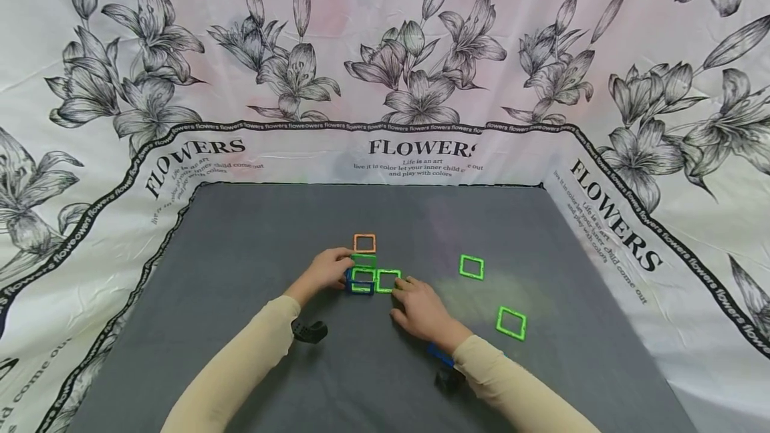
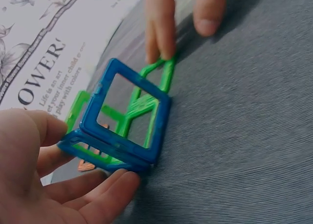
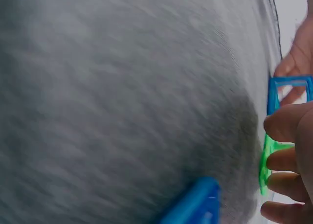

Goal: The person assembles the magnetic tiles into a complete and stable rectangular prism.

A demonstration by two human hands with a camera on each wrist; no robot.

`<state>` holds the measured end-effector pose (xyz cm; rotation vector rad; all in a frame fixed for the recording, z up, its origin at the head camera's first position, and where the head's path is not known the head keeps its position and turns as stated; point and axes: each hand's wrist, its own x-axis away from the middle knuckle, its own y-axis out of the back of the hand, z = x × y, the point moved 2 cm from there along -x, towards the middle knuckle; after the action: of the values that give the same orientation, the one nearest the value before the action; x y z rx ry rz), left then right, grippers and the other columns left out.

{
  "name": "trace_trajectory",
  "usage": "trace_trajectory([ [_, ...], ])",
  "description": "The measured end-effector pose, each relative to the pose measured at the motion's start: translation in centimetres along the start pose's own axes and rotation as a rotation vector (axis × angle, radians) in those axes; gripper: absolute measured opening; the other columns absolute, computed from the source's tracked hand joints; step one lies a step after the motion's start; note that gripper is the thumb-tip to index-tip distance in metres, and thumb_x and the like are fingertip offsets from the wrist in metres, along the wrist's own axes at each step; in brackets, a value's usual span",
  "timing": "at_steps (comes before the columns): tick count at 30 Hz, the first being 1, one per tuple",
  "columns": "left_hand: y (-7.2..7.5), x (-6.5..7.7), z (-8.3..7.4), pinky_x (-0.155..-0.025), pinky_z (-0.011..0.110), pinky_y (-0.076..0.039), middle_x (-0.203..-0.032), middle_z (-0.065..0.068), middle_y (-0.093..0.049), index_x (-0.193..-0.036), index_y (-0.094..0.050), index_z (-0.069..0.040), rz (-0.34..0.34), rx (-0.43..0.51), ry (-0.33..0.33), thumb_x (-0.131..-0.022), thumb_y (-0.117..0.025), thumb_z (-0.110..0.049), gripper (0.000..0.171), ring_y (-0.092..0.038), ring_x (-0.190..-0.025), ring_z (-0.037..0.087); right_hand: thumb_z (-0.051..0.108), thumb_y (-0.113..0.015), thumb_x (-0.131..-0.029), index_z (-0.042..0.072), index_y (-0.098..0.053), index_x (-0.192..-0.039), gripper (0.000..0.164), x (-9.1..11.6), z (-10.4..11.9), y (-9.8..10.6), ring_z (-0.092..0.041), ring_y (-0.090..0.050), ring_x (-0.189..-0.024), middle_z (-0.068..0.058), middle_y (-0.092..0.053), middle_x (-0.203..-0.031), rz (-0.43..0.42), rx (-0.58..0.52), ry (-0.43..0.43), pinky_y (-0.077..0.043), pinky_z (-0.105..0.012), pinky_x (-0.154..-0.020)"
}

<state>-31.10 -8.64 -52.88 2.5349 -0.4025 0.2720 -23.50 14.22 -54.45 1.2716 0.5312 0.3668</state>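
Note:
My left hand (image 1: pixel 325 271) grips the side of a small build of magnetic tile frames, thumb at one upper corner and fingers along the lower edge. Two blue square tiles (image 2: pixel 164 119) stand joined at an edge there, with green tiles behind them. A green square tile (image 1: pixel 388 270) lies flat on the right side of the build. Fingertips of my right hand (image 1: pixel 424 309) touch that tile's outer edge, the thumb held apart from it. An orange square tile (image 1: pixel 364 234) extends from the far side of the build.
Two loose green square tiles (image 1: pixel 460 266) (image 1: pixel 498 319) lie to the right on the grey cloth (image 1: pixel 271 219). A blue piece (image 1: pixel 441 355) shows by the right wrist. Flower-printed fabric (image 1: pixel 421 159) rises behind the table's far edge and at both sides.

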Motion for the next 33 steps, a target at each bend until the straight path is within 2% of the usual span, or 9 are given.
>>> trace_trajectory([
  [4, -0.5, 0.7, 0.3, -0.073, 0.036, -0.062, -0.141, 0.021, -0.06, -0.147, -0.055, -0.01, -0.039, 0.044, 0.018, -0.105, -0.051, -0.025, 0.044, -0.07, -0.089, 0.024, 0.023, -0.07, -0.095, 0.0, -0.072, -0.124, 0.037, -0.2, -0.5, 0.2, -0.046, -0.059, -0.129, -0.028, -0.063, -0.137, 0.001, -0.021, -0.023, -0.049, -0.056, -0.106],
  [11, -1.2, 1.2, 0.8, -0.068, 0.033, -0.061, -0.134, 0.019, -0.064, -0.145, -0.056, -0.009, -0.092, 0.096, 0.019, -0.104, -0.054, -0.025, 0.044, -0.068, -0.083, 0.018, 0.022, -0.071, -0.095, 0.0, -0.071, -0.126, 0.039, -0.2, -0.5, 0.6, -0.047, -0.059, -0.128, -0.027, -0.062, -0.138, 0.01, -0.031, -0.037, -0.049, -0.056, -0.106],
  [24, -1.4, 1.2, 1.4, -0.068, 0.032, -0.061, -0.129, 0.018, -0.066, -0.145, -0.057, -0.01, -0.115, 0.122, 0.026, -0.105, -0.054, -0.027, 0.044, -0.067, -0.079, 0.016, 0.021, -0.071, -0.094, 0.0, -0.07, -0.126, 0.039, 0.0, -0.4, 0.0, -0.047, -0.06, -0.126, -0.027, -0.062, -0.138, 0.019, -0.045, -0.065, -0.05, -0.058, -0.103],
  [28, -1.5, 1.5, 1.5, -0.069, 0.034, -0.061, -0.134, 0.019, -0.064, -0.147, -0.055, -0.01, -0.131, 0.114, -0.012, -0.105, -0.054, -0.029, 0.046, -0.068, -0.083, 0.02, 0.021, -0.071, -0.094, 0.0, -0.071, -0.125, 0.038, -0.1, -0.5, 0.0, -0.046, -0.061, -0.125, -0.027, -0.063, -0.137, 0.008, -0.047, -0.064, -0.05, -0.058, -0.102],
  [30, -1.5, 1.7, 1.7, -0.073, 0.037, -0.061, -0.14, 0.018, -0.061, -0.15, -0.051, -0.011, -0.147, 0.105, -0.051, -0.105, -0.055, -0.031, 0.049, -0.068, -0.094, 0.024, 0.021, -0.071, -0.094, 0.0, -0.071, -0.125, 0.038, -0.1, -0.5, -0.1, -0.045, -0.061, -0.124, -0.026, -0.063, -0.137, 0.006, -0.049, -0.065, -0.051, -0.058, -0.102],
  [33, -1.5, 1.9, 1.8, -0.087, 0.047, -0.058, -0.15, 0.018, -0.054, -0.154, -0.044, -0.012, -0.169, 0.069, -0.148, -0.102, -0.062, -0.031, 0.058, -0.065, -0.115, 0.032, 0.021, -0.071, -0.094, 0.0, -0.071, -0.125, 0.038, -0.1, -0.6, -0.1, -0.045, -0.061, -0.125, -0.026, -0.063, -0.138, 0.007, -0.057, -0.068, -0.051, -0.058, -0.102],
])
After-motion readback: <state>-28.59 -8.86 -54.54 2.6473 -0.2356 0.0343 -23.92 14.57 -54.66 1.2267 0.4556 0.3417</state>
